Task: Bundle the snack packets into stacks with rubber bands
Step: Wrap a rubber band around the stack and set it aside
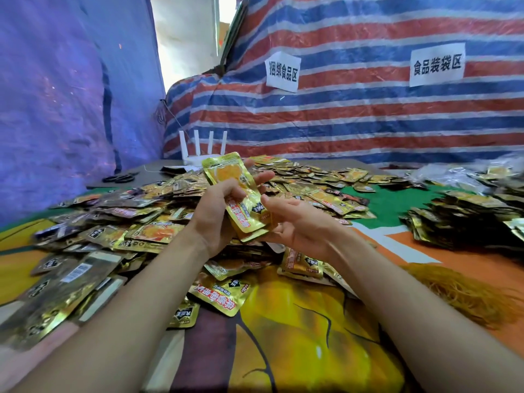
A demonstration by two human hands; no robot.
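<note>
Held stack: a small stack of gold foil snack packets [236, 194] with orange printing is held tilted above the worktop between both hands, its top end leaning away and to the left.
Left hand: the left hand [214, 214] has its grip closed round the stack's left edge, with the thumb on the front and the fingertips [262, 177] showing past the far edge.
Right hand: the right hand [296, 225] lies palm up at the stack's lower end, thumb against the front packet and fingers curled beneath, so the grip is narrow and closed on the stack.
Loose packets: a broad heap of loose gold and dark foil packets [113, 222] covers the worktop to the left of, behind and under the hands.
Worktop cover: a printed cloth in yellow, orange and green [297, 336].
Rubber bands: a heap of thin tan rubber bands [465, 293] lies on the cloth to the right of the right forearm, apart from both hands.
Far right: a separate dark-and-gold pile of packets [467, 217]; whether they are banded cannot be told.
Back edge: a white router with four upright antennas [202, 148], with black scissors [119, 178] to its left.
Backdrop: a red, white and blue striped tarpaulin [368, 117] bearing two white paper signs [283, 71].
</note>
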